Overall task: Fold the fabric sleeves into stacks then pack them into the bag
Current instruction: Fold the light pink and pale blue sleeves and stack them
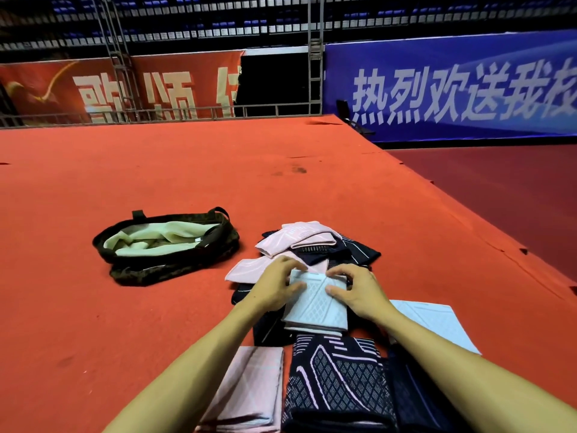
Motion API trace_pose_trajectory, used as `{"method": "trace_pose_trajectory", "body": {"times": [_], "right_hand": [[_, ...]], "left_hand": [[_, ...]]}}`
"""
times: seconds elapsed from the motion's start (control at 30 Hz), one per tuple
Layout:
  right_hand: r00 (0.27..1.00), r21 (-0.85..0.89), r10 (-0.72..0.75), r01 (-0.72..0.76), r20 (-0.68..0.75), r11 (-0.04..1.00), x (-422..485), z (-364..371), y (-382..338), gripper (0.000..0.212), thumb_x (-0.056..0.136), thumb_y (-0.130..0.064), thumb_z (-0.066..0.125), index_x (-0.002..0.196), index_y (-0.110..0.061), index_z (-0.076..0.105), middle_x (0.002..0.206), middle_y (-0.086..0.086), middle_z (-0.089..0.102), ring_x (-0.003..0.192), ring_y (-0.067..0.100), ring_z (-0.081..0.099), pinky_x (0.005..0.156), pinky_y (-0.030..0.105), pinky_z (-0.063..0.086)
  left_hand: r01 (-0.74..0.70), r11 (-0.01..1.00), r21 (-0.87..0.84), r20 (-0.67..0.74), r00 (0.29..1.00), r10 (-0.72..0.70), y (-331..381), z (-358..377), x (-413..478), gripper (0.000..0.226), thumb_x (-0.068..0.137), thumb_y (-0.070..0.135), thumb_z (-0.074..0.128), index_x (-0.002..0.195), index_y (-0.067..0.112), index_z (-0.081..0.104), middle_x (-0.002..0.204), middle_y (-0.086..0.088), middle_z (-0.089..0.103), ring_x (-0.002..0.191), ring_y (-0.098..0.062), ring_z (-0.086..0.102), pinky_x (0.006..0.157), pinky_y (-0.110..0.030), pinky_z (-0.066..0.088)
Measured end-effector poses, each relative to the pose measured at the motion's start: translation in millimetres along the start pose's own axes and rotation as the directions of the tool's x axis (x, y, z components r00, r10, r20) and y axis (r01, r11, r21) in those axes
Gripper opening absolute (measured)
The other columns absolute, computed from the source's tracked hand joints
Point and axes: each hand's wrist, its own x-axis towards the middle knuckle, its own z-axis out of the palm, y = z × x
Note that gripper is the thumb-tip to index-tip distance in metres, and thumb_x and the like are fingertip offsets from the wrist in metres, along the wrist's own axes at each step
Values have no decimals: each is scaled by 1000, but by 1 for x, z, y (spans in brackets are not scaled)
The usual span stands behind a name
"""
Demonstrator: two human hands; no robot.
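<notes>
A folded pale blue sleeve (317, 307) lies on the red carpet in front of me. My left hand (274, 284) grips its far left corner, thumb on top and fingers curled over the edge. My right hand (356, 289) grips the far right corner the same way. Behind it lies a loose pile of pink and dark navy sleeves (312, 245). Close to me sit a folded pink stack (249, 389) and a folded navy patterned stack (337, 379). The dark bag (168, 264) lies open to the left, showing a pale green lining.
Another pale blue sleeve (434, 323) lies flat at the right under my forearm. The red carpet platform (187, 170) ends in an edge running diagonally at the right, with a darker floor (499, 195) below. Banners and metal truss stand at the back.
</notes>
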Motion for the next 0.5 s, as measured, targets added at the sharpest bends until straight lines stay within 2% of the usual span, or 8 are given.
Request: {"method": "trace_pose_trajectory", "body": {"times": [0.07, 0.13, 0.2, 0.3, 0.37, 0.43, 0.5], "right_hand": [[1000, 7, -6, 6, 20, 1000, -6, 1, 1, 26, 74, -17, 80, 95, -28, 68, 103, -4, 67, 96, 8, 62, 86, 22, 48], [1000, 44, -19, 18, 22, 999, -10, 2, 2, 28, 73, -15, 80, 89, -33, 66, 101, -4, 67, 95, 7, 63, 84, 18, 49], [999, 79, -26, 24, 25, 997, -12, 2, 2, 30, 73, -15, 81, 85, -36, 65, 99, -4, 68, 94, 6, 63, 81, 14, 49], [999, 100, -17, 14, 30, 995, -13, 3, 2, 31, 71, -15, 82, 84, -37, 66, 97, -9, 69, 95, 4, 64, 82, 19, 51], [999, 143, 14, -21, 50, 990, -15, 3, 2, 30, 71, -12, 83, 86, -34, 68, 96, -11, 70, 95, 0, 65, 81, 17, 51], [997, 163, 28, -39, 69, 986, -17, 2, 2, 28, 72, -11, 82, 87, -29, 69, 96, -12, 71, 94, -3, 65, 80, 11, 48], [996, 181, 24, -39, 85, 983, -18, 2, 2, 21, 76, -10, 79, 88, -25, 70, 95, -11, 71, 92, -5, 64, 82, 11, 47]], "left_hand": [[-20, 999, 36, 43, 999, 18, -4, 4, -5, 34, 81, 19, 72, 114, 18, 62, 116, -1, 57, 106, -14, 54, 90, -25, 45], [-36, 999, -6, 42, 998, 36, -8, 7, -12, 36, 79, 20, 74, 112, 21, 61, 114, 0, 58, 103, -11, 54, 86, -20, 45], [-17, 992, -127, 23, 1000, 20, -7, 7, -18, 31, 79, 16, 75, 107, 23, 62, 109, 0, 57, 97, -4, 54, 78, -9, 42], [10, 965, -263, 5, 1000, -9, -2, 3, -23, 29, 77, 6, 75, 98, 22, 64, 102, 1, 55, 86, 8, 52, 73, -5, 40], [8, 956, -293, 12, 1000, -4, -1, 1, -25, 31, 76, 2, 76, 95, 23, 64, 103, -1, 56, 90, 5, 53, 74, -5, 41], [33, 952, -306, 33, 999, -24, -1, 0, -27, 34, 75, 3, 77, 95, 26, 64, 108, -3, 56, 98, -4, 55, 79, -7, 44], [96, 938, -332, 66, 995, -79, -1, 0, -29, 31, 76, 7, 77, 94, 30, 66, 109, 0, 59, 93, -10, 59, 80, -13, 47]]}}
